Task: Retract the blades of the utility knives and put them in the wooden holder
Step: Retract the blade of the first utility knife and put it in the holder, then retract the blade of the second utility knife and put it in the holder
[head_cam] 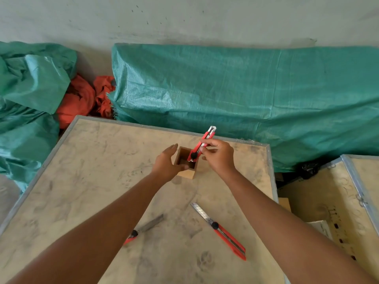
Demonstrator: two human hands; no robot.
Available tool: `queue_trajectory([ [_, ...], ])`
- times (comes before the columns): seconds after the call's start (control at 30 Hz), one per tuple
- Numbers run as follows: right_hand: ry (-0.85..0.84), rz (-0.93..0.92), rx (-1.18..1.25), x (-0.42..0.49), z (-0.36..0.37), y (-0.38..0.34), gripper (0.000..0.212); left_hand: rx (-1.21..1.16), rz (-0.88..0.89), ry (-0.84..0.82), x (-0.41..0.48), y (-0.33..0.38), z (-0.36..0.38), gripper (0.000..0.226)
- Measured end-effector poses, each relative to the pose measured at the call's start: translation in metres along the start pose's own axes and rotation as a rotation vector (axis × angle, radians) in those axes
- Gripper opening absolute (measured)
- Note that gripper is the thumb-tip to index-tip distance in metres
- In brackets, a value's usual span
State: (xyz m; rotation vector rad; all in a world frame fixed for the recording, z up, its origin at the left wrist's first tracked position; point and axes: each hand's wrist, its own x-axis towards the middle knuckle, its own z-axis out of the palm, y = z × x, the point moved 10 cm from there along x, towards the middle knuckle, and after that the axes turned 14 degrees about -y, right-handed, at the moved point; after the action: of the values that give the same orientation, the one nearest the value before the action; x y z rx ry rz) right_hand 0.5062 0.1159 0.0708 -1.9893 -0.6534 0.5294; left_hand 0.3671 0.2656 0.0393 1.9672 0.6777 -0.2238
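A small square wooden holder stands on the plywood table top. My left hand cups its left side, thumb on the near rim. My right hand pinches a red utility knife that leans with its lower end inside the holder, black knob at the rim. A second red knife lies nearer to me with its blade out. A third red knife, blade out, lies partly under my left forearm.
Green tarpaulin covers bulky goods behind the table, with orange cloth at the back left. A second wooden crate with metal edging stands to the right, across a narrow gap.
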Motion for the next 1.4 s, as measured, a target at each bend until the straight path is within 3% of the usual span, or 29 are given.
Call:
queue_trajectory([
  [0.13,-0.01,-0.002,-0.139,0.015,0.016,0.006,0.03,0.075,-0.039,-0.105,0.02,-0.007,0.017,0.077],
  [0.27,-0.058,-0.031,-0.221,0.017,0.033,0.008,0.029,0.054,-0.013,-0.105,0.023,-0.013,0.018,0.063],
  [0.43,-0.067,-0.097,-0.28,0.014,0.041,0.003,0.026,0.007,-0.016,-0.079,0.023,-0.018,0.018,0.073],
  [0.7,-0.03,-0.058,-0.247,-0.01,0.035,0.002,0.034,-0.089,-0.01,-0.011,0.0,-0.018,0.008,0.077],
  [0.9,-0.036,-0.061,-0.221,-0.059,0.044,-0.019,0.027,-0.086,0.03,0.043,-0.053,-0.038,-0.011,0.051],
  [1.2,-0.283,0.152,-0.035,-0.154,0.17,-0.009,0.019,-0.073,-0.147,0.099,-0.169,-0.157,-0.029,0.038],
  [1.4,-0.53,0.427,-0.059,-0.202,0.267,0.031,0.041,0.143,-0.275,0.064,-0.217,-0.235,-0.025,0.055],
])
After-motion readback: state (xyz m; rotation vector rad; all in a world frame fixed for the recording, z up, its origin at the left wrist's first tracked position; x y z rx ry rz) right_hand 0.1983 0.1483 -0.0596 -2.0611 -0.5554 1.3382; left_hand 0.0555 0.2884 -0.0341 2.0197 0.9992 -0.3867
